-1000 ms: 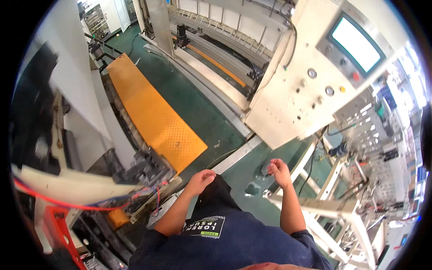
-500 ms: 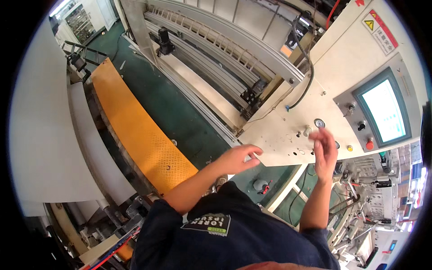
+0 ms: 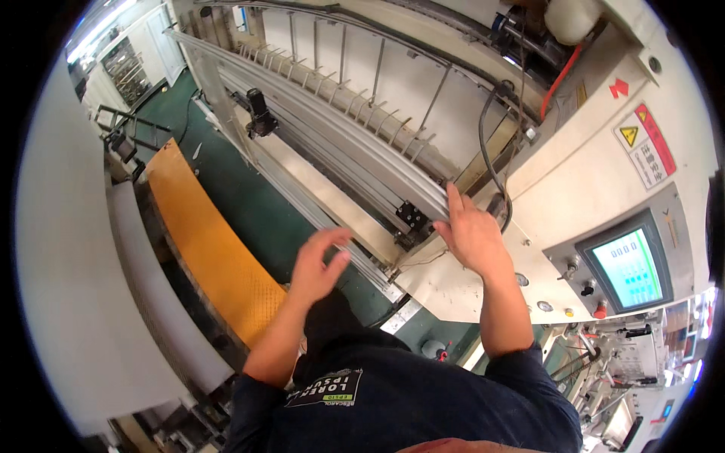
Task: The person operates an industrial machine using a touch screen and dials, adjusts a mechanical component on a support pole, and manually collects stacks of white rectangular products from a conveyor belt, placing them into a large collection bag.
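My right hand (image 3: 474, 235) is at the near end of a long aluminium rail (image 3: 355, 124) on the machine. Its fingers are stretched and apart, and the fingertips lie at the rail's end or just over it; contact is hard to tell. My left hand (image 3: 317, 266) hovers over the green floor beside a lower metal rail (image 3: 336, 241), thumb apart from loosely bent fingers, and I see nothing in its grip. Between the hands, a black bracket (image 3: 410, 217) is fixed near the end of the machine's crossbars.
A cream machine panel (image 3: 559, 204) on the right carries a lit touchscreen (image 3: 625, 266), knobs and a red button (image 3: 600, 310). A black cable (image 3: 483, 136) loops beside my right hand. To the left are an orange step plate (image 3: 204, 234) and a large white roll (image 3: 64, 249).
My right hand has moved from the panel's gauges up and left to the rail's end. The left hand has shifted left. My view has turned, and the touchscreen shows a different page.
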A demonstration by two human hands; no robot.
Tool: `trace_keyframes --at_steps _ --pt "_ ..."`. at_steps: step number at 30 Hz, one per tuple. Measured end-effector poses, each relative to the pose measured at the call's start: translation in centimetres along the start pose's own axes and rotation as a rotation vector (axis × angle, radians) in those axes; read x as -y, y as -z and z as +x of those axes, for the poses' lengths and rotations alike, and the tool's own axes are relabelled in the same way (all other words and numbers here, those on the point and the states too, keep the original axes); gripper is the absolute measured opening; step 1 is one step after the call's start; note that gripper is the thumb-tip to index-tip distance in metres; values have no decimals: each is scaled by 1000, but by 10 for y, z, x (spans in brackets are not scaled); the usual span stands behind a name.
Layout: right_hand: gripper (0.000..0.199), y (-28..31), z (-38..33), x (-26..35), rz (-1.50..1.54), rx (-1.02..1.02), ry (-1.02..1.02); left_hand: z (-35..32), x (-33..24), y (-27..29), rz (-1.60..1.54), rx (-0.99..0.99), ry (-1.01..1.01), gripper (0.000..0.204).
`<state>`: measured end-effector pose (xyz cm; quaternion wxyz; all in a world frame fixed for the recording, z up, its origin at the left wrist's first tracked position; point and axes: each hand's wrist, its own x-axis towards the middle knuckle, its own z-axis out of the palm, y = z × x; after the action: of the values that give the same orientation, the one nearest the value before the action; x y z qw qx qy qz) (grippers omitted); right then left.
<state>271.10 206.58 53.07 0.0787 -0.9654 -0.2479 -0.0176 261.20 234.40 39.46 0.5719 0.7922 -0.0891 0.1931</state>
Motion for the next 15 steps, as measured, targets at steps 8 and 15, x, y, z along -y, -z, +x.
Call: trace_keyframes --at_steps 8,15 --pt "50 8 16 6 76 65 -232 236 -5 96 332 4 -526 32" --pt "56 17 53 27 -14 243 -459 370 53 106 982 795 71 49"
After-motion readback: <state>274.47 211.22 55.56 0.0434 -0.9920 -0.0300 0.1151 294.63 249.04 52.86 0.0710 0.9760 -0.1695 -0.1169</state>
